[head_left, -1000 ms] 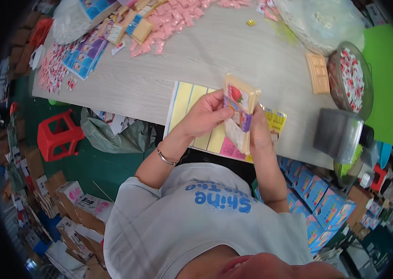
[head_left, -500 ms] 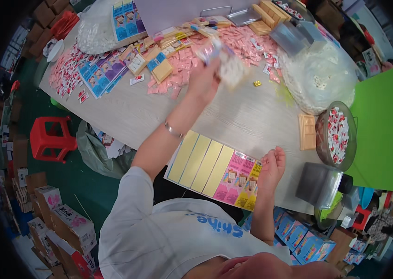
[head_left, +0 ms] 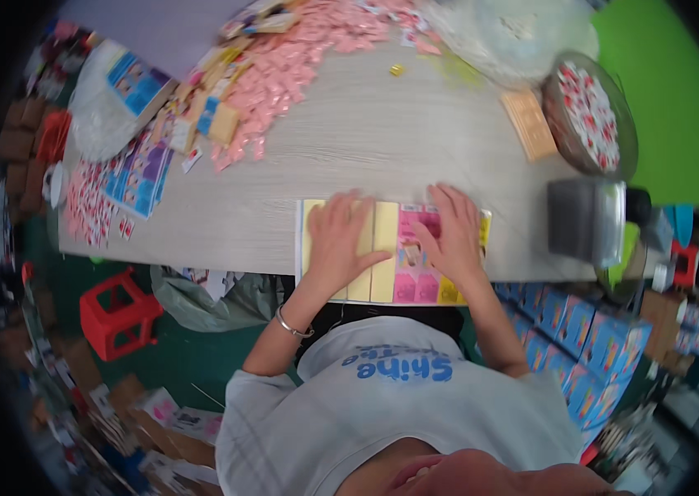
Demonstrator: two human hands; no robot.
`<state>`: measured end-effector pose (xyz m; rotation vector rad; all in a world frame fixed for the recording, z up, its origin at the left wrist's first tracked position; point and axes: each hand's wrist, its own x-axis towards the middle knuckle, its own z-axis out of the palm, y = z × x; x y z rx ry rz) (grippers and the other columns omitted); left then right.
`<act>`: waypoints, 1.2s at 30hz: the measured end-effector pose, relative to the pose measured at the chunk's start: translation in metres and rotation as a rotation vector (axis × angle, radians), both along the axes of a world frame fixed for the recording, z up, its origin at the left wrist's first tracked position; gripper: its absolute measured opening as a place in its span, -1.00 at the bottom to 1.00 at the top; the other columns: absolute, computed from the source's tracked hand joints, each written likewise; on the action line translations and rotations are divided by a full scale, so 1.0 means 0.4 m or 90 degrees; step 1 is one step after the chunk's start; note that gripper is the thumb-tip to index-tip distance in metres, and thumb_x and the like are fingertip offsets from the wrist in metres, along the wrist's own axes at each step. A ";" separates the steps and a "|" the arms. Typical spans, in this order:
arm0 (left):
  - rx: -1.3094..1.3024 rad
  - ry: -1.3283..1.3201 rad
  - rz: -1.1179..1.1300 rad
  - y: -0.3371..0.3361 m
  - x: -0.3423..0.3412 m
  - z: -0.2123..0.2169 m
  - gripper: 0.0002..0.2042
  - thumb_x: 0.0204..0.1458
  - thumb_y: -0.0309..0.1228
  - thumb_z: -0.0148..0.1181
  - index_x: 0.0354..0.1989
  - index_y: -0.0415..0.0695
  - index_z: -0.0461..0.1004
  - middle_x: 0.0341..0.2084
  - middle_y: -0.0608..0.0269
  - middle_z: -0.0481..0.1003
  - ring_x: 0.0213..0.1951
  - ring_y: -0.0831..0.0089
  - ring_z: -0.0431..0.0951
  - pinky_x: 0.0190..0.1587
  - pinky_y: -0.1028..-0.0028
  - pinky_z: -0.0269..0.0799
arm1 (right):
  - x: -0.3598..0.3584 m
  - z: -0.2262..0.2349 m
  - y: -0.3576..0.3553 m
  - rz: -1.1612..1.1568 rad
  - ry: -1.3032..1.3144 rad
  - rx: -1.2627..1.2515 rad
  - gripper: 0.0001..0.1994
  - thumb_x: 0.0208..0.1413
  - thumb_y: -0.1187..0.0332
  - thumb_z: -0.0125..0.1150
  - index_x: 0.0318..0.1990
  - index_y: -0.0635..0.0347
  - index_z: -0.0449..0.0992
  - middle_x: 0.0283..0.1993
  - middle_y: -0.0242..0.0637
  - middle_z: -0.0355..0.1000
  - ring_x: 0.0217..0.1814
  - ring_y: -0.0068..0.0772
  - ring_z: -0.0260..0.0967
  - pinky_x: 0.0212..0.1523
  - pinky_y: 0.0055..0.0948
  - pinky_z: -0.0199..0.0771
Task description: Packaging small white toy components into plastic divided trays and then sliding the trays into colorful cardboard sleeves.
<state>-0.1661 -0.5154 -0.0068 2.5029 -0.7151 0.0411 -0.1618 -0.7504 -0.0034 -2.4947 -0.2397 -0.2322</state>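
Clock directions are read from the printed sheet [head_left: 384,285], which lies at the near edge of the tabletop [head_left: 391,140], its 6 o'clock border jutting past that edge toward the person's body. At 12 o'clock a wide stretch of grey wood grain gives the hands room to move, up to a small yellow piece [head_left: 397,70]. That room is bounded at 11 o'clock by a heap of pink packets [head_left: 283,83], toward 10 by blue-and-purple printed sheets [head_left: 139,174], at 1 by a pale plastic bag [head_left: 490,50], at 2 by a bowl of red-and-white packets [head_left: 589,116] with a tan moulded block [head_left: 529,124] just beside it, and at 3 by a grey see-through container [head_left: 585,223].

The sheet looks flat and oblong, with plain pale-yellow strips on its 9 o'clock side and pink, then yellow, printed panels toward 3. The left hand [head_left: 339,244] lies over the strips, the right hand [head_left: 454,240] over the panels. Each grip is released, fingers spread and slightly blurred; whether they press or just hover, I cannot tell.
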 end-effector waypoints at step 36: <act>-0.206 -0.088 0.226 0.009 0.017 -0.056 -0.41 -0.10 -0.26 0.54 0.14 -0.09 0.49 0.08 0.09 0.43 0.18 0.08 0.37 0.23 0.13 0.20 | 0.274 0.061 -0.222 -0.294 -0.233 -0.248 -0.83 0.10 0.26 0.25 -0.44 0.12 0.55 -0.41 -0.22 0.53 -0.41 -0.03 0.56 -0.38 -0.09 0.59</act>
